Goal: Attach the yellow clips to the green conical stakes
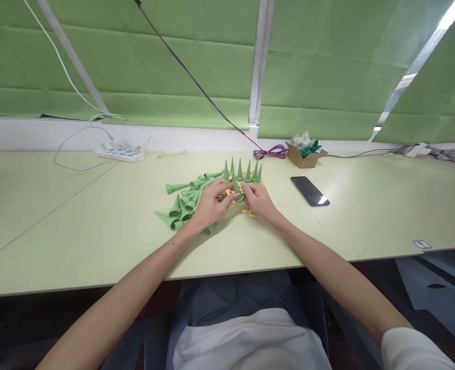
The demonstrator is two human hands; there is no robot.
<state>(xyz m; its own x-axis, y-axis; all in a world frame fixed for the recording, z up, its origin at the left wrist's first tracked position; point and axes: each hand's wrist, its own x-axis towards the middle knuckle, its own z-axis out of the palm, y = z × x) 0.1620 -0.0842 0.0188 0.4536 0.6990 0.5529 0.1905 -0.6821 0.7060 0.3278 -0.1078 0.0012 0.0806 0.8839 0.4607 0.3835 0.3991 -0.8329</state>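
Note:
My left hand [211, 204] and my right hand [261, 200] meet over the middle of the pale table [76, 231]. Together their fingers pinch one green plastic cone [238, 191] that stands point up, with small yellow pieces [250, 211] under and beside it. Behind the hands, a row of several green cones [242, 171] stands upright. To the left lies a loose heap of more green cones [183, 203] on their sides, touching my left hand.
A black phone [309, 190] lies right of my hands. A small cardboard box [305, 154] with green and clear bits, a coil of coloured wire [269, 152] and a white power strip [119, 153] sit along the back edge.

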